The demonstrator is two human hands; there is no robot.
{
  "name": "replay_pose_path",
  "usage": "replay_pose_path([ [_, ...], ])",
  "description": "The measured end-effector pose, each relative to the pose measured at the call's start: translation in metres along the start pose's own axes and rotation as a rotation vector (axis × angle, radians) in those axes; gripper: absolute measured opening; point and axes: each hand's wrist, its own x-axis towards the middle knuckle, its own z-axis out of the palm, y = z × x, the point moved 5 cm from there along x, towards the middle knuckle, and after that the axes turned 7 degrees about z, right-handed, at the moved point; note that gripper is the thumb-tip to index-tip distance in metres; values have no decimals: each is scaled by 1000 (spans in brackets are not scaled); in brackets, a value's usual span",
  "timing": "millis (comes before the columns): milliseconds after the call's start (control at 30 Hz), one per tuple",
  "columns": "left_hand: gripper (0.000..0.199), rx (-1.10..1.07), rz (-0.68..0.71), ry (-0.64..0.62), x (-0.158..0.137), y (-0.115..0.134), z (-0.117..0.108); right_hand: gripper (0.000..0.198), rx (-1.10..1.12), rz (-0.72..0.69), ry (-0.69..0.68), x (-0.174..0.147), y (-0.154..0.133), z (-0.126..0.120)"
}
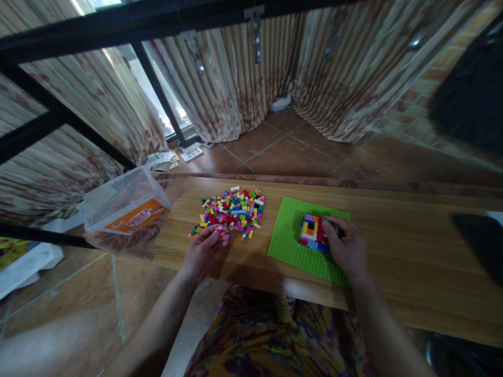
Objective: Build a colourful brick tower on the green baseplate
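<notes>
My left hand (205, 248) is at the near edge of a pile of loose toy bricks (238, 209) in many colours. Its fingers are closed in a pinch, with a pink toy brick (221, 229) at the tips. A green studded baseplate (285, 238) lies to the right of the pile. On it stands a low toy-brick structure (310, 230) in yellow, red, blue and orange, with a dark gap in its middle. My right hand (348, 246) grips the right side of this structure, thumb on the near side, and hides part of it.
The bricks and baseplate rest on a long wooden table (396, 251). A clear plastic box (128, 204) with an orange label stands at its left end. A dark flat object (477, 243) lies at the far right. Black metal bars (165, 26) cross in front of striped curtains (243, 78).
</notes>
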Motion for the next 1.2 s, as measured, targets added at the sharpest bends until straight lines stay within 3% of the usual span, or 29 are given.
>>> replay_pose_path([
  [300,39,200,104,-3,0,-2,3,37,-1,-22,0,0,-1,0],
  [933,30,464,250,128,11,-3,3,38,-2,-13,6,-1,-1,-1],
  [1200,37,399,251,46,11,-4,4,38,2,-8,1,-3,-2,-2],
])
